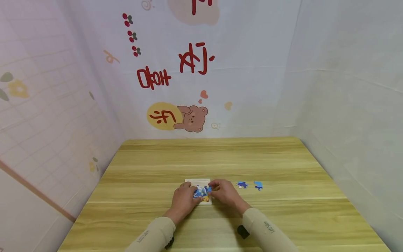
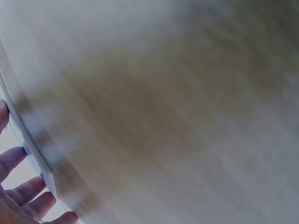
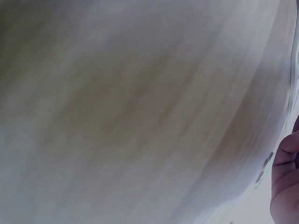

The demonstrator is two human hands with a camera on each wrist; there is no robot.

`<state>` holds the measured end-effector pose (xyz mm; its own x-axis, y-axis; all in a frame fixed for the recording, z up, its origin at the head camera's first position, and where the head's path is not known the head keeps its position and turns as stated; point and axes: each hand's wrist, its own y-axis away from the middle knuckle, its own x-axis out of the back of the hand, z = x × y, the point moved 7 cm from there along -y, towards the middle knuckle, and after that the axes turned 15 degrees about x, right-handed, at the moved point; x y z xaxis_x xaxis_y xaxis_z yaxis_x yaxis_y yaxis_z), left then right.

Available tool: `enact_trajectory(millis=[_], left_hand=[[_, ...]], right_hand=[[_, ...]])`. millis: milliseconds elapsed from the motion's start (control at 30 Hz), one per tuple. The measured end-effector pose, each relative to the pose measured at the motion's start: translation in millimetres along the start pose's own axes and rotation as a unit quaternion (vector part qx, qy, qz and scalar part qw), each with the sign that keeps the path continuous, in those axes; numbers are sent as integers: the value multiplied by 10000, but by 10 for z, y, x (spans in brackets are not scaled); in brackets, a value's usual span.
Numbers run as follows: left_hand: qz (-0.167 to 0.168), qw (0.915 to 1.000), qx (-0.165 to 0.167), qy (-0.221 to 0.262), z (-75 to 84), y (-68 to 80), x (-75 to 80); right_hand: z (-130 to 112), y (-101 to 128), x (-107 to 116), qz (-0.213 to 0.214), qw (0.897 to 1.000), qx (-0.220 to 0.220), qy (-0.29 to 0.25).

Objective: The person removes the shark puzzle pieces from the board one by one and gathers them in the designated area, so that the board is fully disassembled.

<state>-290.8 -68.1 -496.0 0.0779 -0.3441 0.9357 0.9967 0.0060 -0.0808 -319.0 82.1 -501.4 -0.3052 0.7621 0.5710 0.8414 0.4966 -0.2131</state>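
- Head view: the left hand [image 1: 183,198] and right hand [image 1: 224,193] meet over a white puzzle tray [image 1: 197,181] near the front edge of the table [image 1: 201,157]. Their curled fingers pinch a blue puzzle piece [image 1: 202,191] between them. Two loose pieces [image 1: 249,185] lie to the right.
- Left wrist view: blurred; relaxed fingers [image 2: 21,198] touch the tray edge.
- Right wrist view: blurred; I cannot tell the grip.

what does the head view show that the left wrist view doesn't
Only the head view shows both hands, left and right, meeting over a white puzzle tray with a partly built blue picture, and two loose blue puzzle pieces lying to the right on the wooden table, before a printed backdrop. Only the left wrist view shows the left hand's fingers up close beside the tray's white edge, though blurred. Both show the left hand, tray and table.
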Motion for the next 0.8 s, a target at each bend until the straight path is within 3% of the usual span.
enact_trajectory(millis=[367,800], left_hand=[[-48,10000,30,32,-14,14,-6],[28,10000,20,89,-11,26,-25]], right_hand=[[72,152,192,2,9998,-16,-173],[210,357,453,287,9992,-164,-214]])
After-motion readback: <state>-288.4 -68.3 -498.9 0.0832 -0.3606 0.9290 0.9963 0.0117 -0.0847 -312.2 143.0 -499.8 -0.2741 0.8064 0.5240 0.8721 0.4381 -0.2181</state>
